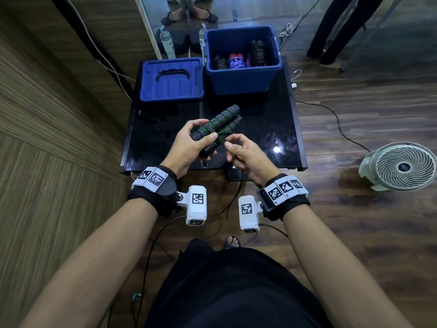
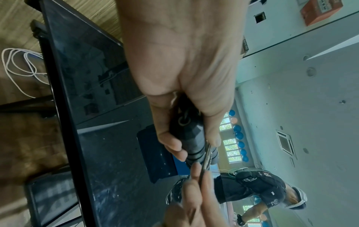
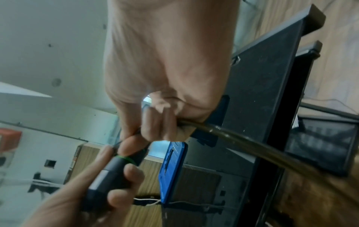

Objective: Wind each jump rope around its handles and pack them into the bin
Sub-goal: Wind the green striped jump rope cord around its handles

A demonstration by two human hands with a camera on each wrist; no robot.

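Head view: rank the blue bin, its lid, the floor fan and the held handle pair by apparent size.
1. blue bin
2. floor fan and lid: too close to rank
3. handle pair, though nearer the camera

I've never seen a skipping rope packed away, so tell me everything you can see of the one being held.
The jump rope has two black, foam-like handles with green rings, held side by side and tilted above the dark table. The left hand grips their near ends. A thin dark cord already crosses them in a few turns; the right hand pinches it beside the handles, and the rest hangs down toward the floor.
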